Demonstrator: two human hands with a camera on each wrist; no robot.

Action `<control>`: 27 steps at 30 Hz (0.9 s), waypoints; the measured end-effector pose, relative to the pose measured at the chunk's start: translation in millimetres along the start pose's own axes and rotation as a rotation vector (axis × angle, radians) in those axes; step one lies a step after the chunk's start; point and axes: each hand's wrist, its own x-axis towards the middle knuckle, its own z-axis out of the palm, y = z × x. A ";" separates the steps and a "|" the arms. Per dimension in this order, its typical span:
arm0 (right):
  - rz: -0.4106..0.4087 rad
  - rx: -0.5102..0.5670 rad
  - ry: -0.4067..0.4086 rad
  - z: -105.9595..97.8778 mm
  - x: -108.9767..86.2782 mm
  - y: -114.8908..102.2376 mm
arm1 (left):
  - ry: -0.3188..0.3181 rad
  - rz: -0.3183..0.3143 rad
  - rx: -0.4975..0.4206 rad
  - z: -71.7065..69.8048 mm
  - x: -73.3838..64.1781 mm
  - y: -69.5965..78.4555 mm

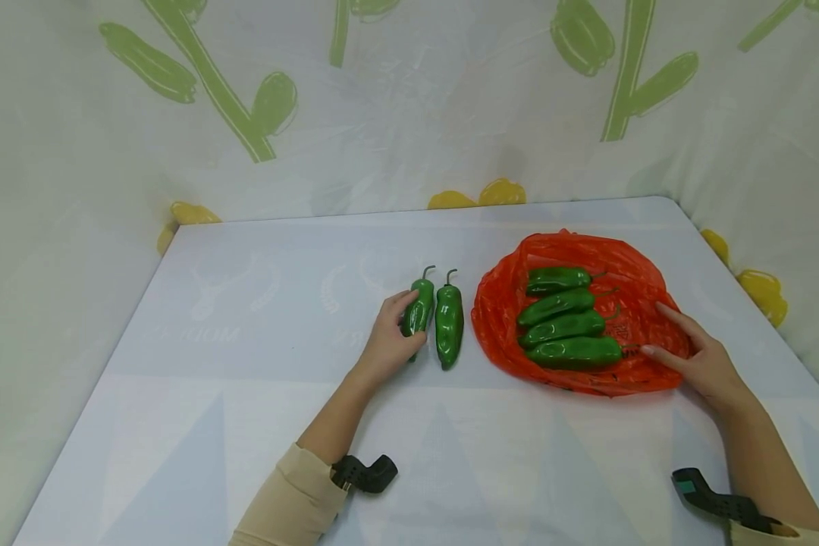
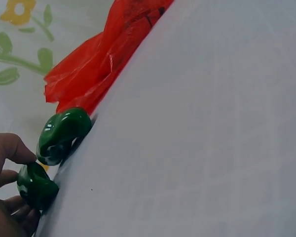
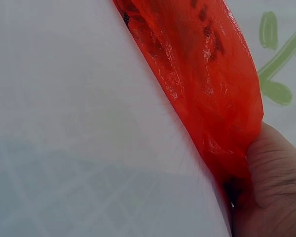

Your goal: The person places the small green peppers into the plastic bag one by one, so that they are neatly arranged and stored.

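My left hand [image 1: 390, 334] grips a green pepper [image 1: 419, 305] on the table, thumb on one side and fingers on the other. A second green pepper [image 1: 449, 326] lies just right of it, stem pointing away. In the left wrist view the two peppers appear end-on, the gripped pepper [image 2: 36, 186] nearer the hand. My right hand [image 1: 706, 364] holds the right edge of an open red plastic bag [image 1: 505, 303], with thumb and index finger over its rim. Several green peppers [image 1: 563, 327] lie side by side in the bag, stems to the right.
The white table [image 1: 246, 425] has a pale blue pattern. Behind it hangs a light curtain [image 1: 416, 114] printed with green stems and yellow flowers. Each wrist wears a black camera mount [image 1: 365, 474].
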 end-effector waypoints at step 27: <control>-0.011 0.022 -0.001 0.0 -1.8 -1.0 | 0.269 0.097 0.119 -3.9 6.1 -20.3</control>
